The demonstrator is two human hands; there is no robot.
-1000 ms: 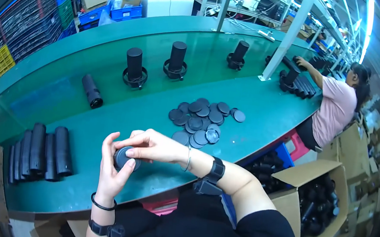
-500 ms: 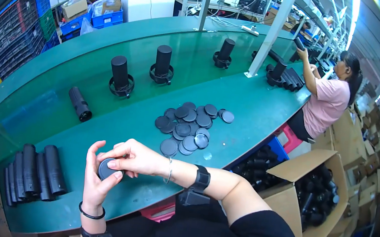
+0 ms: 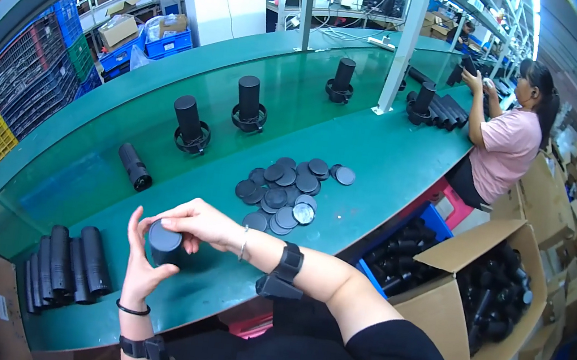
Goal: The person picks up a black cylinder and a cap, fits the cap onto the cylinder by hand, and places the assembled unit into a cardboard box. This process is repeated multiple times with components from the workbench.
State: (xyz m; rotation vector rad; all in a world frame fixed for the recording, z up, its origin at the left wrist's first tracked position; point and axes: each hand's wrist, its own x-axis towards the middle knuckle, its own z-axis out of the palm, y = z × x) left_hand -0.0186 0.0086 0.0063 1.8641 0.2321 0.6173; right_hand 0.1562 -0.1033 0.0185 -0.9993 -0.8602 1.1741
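A black cylinder with a round flat lid point(image 3: 165, 236) is upright between my hands, above the near left part of the green table. My right hand point(image 3: 199, 225) grips its top, the thumb over the lid's rim and the other fingers behind. Close around its left side, my left hand point(image 3: 142, 263) has its fingers and thumb spread; part of its contact is hidden. To the right lies a pile of black round caps point(image 3: 290, 189). Several black tubes point(image 3: 73, 262) lie side by side to the left of my left hand.
Along the table's middle stand black cylinders in ring mounts point(image 3: 249, 104), and one black tube point(image 3: 135, 167) lies alone. At right are a blue bin point(image 3: 395, 256) and an open carton point(image 3: 488, 294) of black parts. A person in pink point(image 3: 510, 144) handles a dark part farther along.
My left thumb has come off the lid and the left hand has spread. The cylinder's side now shows. The view has shifted slightly, and the co-worker's hands have lowered.
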